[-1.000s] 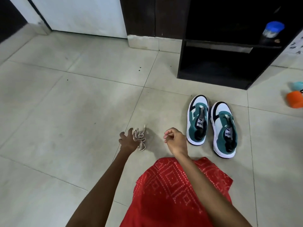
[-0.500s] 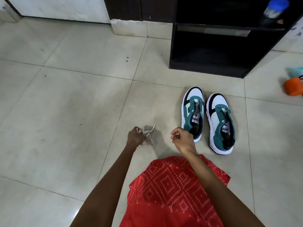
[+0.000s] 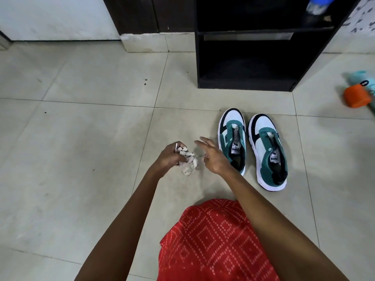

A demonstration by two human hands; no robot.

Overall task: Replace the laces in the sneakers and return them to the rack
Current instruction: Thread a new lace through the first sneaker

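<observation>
Two white, green and black sneakers stand side by side on the tiled floor with no laces in them: the left sneaker (image 3: 232, 138) and the right sneaker (image 3: 268, 151). My left hand (image 3: 169, 156) grips a crumpled bundle of beige laces (image 3: 187, 162) just above the floor. Just right of the bundle, my right hand (image 3: 213, 157) hovers with fingers spread and holds nothing; it partly covers the heel of the left sneaker. The black rack (image 3: 251, 63) stands behind the sneakers, its lower shelf open and dark.
An orange and teal soft toy (image 3: 358, 93) lies on the floor at the far right. A blue-lidded container (image 3: 318, 5) sits on the rack's upper shelf. A dark cabinet and white door lie at the back. My red patterned garment (image 3: 213, 240) fills the bottom.
My right hand has opened from a fist and spread its fingers toward the laces. My left hand has closed tighter on the bundle. The view has shifted closer to the rack.
</observation>
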